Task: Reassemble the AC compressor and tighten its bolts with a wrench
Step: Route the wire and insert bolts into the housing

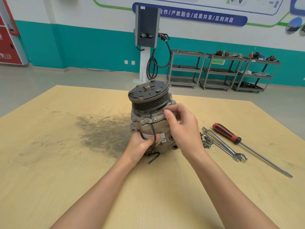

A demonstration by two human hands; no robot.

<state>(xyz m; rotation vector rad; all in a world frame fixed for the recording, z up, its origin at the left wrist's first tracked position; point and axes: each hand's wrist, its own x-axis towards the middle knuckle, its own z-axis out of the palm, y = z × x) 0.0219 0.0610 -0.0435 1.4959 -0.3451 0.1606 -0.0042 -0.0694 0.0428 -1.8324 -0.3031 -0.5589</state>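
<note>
Now w/ compressor (151, 123) upright mid-table (66, 162), my left hand (140, 145) grips its base, right hand (180, 125) fingers (168, 113) curled at body below pulley (148, 96), contents unclear; I'd keep base steady, hand-start bolts (206, 142) before wrench (222, 142).

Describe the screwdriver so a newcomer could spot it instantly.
Start at the AC compressor standing upright mid-table, then look to its right, past the wrenches and loose bolts. The screwdriver lies farthest right: the only tool with a red-and-black handle and a long thin shaft.
</note>
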